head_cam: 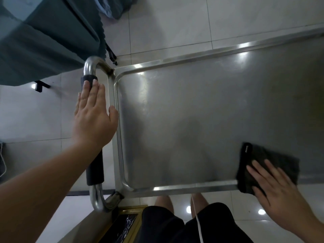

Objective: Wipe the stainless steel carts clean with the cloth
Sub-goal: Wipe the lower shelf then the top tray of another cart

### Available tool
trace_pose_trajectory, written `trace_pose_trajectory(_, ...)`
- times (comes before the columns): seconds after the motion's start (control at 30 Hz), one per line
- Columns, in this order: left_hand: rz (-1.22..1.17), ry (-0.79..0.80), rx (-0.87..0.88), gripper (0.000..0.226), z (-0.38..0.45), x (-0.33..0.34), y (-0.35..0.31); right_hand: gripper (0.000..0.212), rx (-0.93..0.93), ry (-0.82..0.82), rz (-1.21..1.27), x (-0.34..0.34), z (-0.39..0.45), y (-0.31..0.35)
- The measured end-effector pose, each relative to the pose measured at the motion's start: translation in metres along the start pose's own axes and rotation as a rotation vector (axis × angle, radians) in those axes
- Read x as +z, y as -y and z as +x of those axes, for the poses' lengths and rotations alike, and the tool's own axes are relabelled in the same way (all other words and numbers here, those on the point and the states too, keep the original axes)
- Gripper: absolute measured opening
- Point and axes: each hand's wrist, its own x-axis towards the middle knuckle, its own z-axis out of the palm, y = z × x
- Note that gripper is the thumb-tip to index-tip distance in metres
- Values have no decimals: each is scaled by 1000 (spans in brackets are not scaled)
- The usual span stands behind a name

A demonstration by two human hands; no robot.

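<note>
A stainless steel cart (201,109) fills the middle of the view, its flat top tray seen from above. A dark grey cloth (273,160) lies on the tray's near right edge, partly over the rim. My right hand (280,188) presses flat on the cloth with straight, spread fingers. My left hand (94,114) rests flat on the black foam grip of the cart's push handle (95,169) at the left end, fingers straight.
A table draped in teal cloth (43,41) stands close to the cart's far left corner. Pale glossy floor tiles (166,27) surround the cart. A dark box with a gold frame (126,223) sits on the floor by my legs.
</note>
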Motion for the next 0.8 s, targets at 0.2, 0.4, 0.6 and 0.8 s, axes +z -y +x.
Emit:
trace_pose_trajectory(0.2,-3,-3,4,72,1,1,1,65,-11,-96,47,30,36,154)
trace_pose_trajectory(0.4,5,-10,10,70,2,1,3,70,-390,139,174,45,93,347)
trace_pose_trajectory(0.6,-27,-13,20,68,1,2,3,60,-419,20,155,38,102,329)
trace_pose_trajectory(0.8,-32,18,39,68,0,-2,2,64,94,-100,165,14,68,168)
